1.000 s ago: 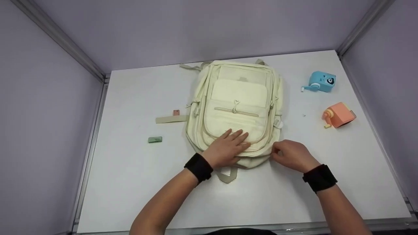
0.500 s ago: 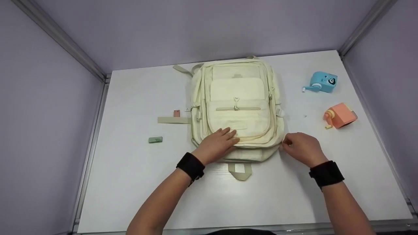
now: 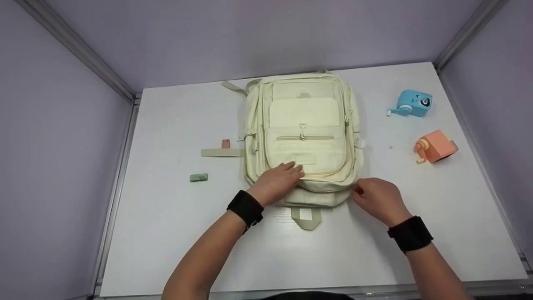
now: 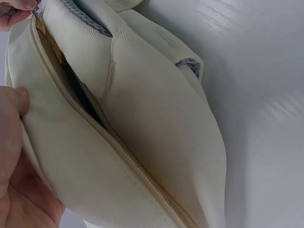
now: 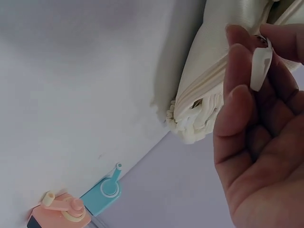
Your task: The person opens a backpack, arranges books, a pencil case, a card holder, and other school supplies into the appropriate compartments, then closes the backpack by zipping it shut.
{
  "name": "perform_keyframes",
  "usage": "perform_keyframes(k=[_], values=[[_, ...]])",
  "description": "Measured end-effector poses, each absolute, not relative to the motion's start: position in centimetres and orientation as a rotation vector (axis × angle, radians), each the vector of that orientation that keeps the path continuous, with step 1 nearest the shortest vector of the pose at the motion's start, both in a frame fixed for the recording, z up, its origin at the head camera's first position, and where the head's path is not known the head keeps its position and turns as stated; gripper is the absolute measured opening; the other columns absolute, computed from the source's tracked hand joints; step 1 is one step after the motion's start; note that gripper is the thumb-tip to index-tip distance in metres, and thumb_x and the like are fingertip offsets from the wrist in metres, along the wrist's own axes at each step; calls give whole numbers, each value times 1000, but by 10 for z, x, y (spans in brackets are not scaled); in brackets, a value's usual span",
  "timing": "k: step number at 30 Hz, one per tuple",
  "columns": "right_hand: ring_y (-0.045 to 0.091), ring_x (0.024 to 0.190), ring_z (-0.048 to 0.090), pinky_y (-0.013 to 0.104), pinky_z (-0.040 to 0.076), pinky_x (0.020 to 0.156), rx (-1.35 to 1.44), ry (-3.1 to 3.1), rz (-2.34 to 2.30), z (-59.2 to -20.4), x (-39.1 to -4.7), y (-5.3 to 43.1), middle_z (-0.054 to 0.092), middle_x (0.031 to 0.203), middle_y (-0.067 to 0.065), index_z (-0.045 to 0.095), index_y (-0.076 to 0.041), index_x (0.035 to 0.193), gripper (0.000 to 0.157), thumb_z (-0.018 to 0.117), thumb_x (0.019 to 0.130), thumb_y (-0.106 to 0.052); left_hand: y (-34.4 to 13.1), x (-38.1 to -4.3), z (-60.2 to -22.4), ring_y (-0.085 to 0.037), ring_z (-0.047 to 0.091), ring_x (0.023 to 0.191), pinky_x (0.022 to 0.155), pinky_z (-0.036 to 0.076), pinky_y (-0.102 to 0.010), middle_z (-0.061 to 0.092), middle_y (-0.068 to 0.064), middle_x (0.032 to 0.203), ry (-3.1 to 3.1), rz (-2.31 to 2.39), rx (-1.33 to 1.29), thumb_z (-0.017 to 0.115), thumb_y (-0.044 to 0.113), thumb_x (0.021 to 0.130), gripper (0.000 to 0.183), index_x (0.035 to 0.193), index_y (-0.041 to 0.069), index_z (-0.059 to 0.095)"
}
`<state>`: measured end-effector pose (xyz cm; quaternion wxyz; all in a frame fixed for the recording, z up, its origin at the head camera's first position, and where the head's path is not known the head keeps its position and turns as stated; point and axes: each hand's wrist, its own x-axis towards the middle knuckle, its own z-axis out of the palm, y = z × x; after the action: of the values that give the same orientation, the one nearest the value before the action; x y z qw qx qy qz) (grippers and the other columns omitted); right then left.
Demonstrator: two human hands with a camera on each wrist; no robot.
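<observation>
A cream backpack (image 3: 306, 121) lies flat on the white table (image 3: 166, 125), its top end towards me. My left hand (image 3: 286, 174) rests with straight fingers on the lower front panel, pressing it down; its palm (image 4: 10, 161) shows in the left wrist view beside a partly open zipper (image 4: 95, 128). My right hand (image 3: 359, 191) is at the backpack's near right corner. There its thumb and fingers pinch a white zipper pull (image 5: 260, 66). The right fingertips (image 4: 14, 10) also show at the zipper's end in the left wrist view.
A blue crank sharpener (image 3: 412, 104) and an orange one (image 3: 435, 146) stand on the right. A green eraser (image 3: 198, 177) and a small pink eraser (image 3: 225, 143) lie left of the bag, by a loose strap (image 3: 220, 153). Lilac walls close three sides.
The backpack was turned straighter and slid a little away from me. My right hand moved round its near right corner with the zipper pull; a gap now shows along the seam. The left hand stayed pressing.
</observation>
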<state>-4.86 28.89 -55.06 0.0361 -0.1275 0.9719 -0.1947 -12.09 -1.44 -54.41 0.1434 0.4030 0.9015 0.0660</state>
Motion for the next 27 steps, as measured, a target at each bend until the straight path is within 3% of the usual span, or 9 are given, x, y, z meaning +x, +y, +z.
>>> perform_keyframes(k=[9, 22, 27], values=[[11, 55, 44, 31, 37, 51, -425, 3019, -596, -546, -43, 260, 50, 60, -8, 56, -20, 66, 30, 73, 89, -13, -14, -123, -548, -23, 37, 148, 119, 30, -39, 49, -5, 154, 2621, 200, 1178, 42, 30, 112, 39, 144, 15, 59], [9, 52, 42, 29, 36, 47, -523, 3056, -612, -542, -41, 220, 46, 57, -10, 53, -22, 63, 31, 68, 87, -11, -17, -120, -545, -25, 39, 146, 118, 34, -40, 50, -8, 154, 2637, 203, 1240, 42, 32, 112, 41, 145, 13, 58], [9, 52, 43, 30, 38, 47, -546, 3068, -618, -541, -42, 209, 49, 58, -11, 58, -20, 64, 26, 70, 86, -11, -16, -121, -546, -25, 39, 146, 118, 33, -40, 50, -7, 154, 2635, 201, 1219, 42, 33, 112, 41, 144, 14, 58]])
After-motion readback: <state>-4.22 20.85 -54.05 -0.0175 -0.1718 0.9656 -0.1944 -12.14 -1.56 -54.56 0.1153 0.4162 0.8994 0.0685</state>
